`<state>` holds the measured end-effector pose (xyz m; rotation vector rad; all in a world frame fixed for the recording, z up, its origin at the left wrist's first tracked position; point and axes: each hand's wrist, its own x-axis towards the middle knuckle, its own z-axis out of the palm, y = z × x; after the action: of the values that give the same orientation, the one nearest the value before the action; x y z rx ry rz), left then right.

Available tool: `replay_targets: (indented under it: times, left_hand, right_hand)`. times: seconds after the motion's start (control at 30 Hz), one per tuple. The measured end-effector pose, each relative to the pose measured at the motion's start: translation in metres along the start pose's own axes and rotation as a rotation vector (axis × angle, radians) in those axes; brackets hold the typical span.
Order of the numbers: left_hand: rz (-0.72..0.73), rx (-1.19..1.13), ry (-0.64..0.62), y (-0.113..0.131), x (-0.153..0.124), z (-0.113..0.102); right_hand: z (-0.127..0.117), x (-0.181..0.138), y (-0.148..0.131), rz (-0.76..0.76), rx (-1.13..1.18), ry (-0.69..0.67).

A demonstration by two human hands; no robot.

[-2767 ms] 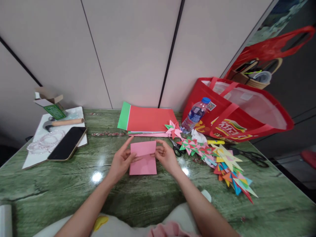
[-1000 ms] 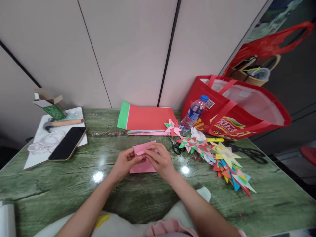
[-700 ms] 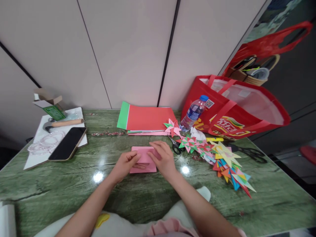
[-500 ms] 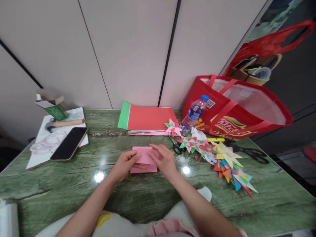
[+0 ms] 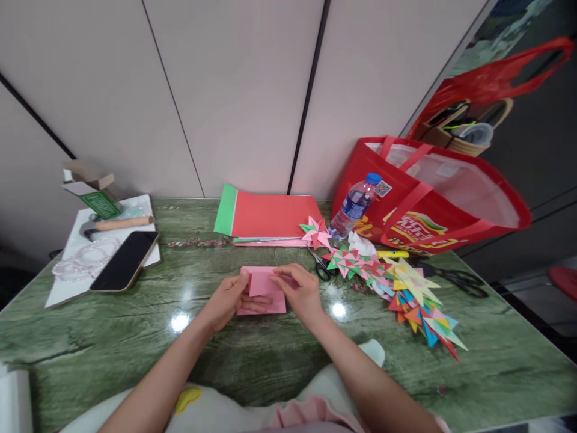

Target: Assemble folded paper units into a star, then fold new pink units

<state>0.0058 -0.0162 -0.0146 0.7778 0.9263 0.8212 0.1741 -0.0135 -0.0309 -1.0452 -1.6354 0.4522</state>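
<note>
A small piece of pink paper [image 5: 261, 282] is held between my two hands, above or against a flat pink sheet [image 5: 274, 307] on the table. My left hand [image 5: 232, 299] grips its left edge, thumb on top and fingers reaching underneath. On the right side, my right hand [image 5: 300, 291] pinches the paper's edge between thumb and fingertips. Beyond my hands lies a stack of coloured paper [image 5: 274, 216], red on top with green at its left. Beside it rest a folded paper star [image 5: 316, 233] and black-handled scissors [image 5: 323, 269].
Folded paper spikes [image 5: 415, 288] spread over the right side, near larger black scissors [image 5: 462, 282]. A water bottle [image 5: 354, 207] leans against a red bag [image 5: 406, 198]. At left are a phone [image 5: 126, 261], a hammer [image 5: 121, 224] and a green box [image 5: 101, 204].
The held paper has shifted slightly in my hands. My left fingers now show more from under it, and my right fingers have drawn together at its edge.
</note>
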Motion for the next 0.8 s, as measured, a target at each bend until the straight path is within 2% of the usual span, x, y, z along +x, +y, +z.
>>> replay_targets:
  times: [0.1,0.2,0.33,0.5,0.67,0.8]
  left_hand:
    - [-0.070,-0.047,-0.081,0.0011,0.0007,-0.0001]
    - [-0.060,-0.084,-0.104,0.0008,0.0019,-0.0015]
    - [0.012,-0.105,-0.048,-0.0003,0.0040,-0.0039]
    - [0.168,-0.107,0.006,0.0027,0.0038,-0.0030]
    - [0.219,-0.054,0.053,0.0027,0.0029,-0.0028]
    - [0.281,-0.105,0.141,0.0008,0.0052,-0.0046]
  right_hand:
    - [-0.0010,0.0017,-0.0018,-0.050,0.007,-0.021]
    - [-0.0027,0.0041,-0.0040,-0.119,0.018,-0.083]
    - [-0.0037,0.0053,-0.0050,-0.190,-0.035,-0.130]
    - [-0.0040,0.0037,-0.0060,-0.200,-0.156,-0.148]
    - [-0.0038,0.0030,-0.0096,-0.209,-0.221,-0.179]
    - [-0.0021,0.0018,-0.0086,-0.205,-0.238,-0.224]
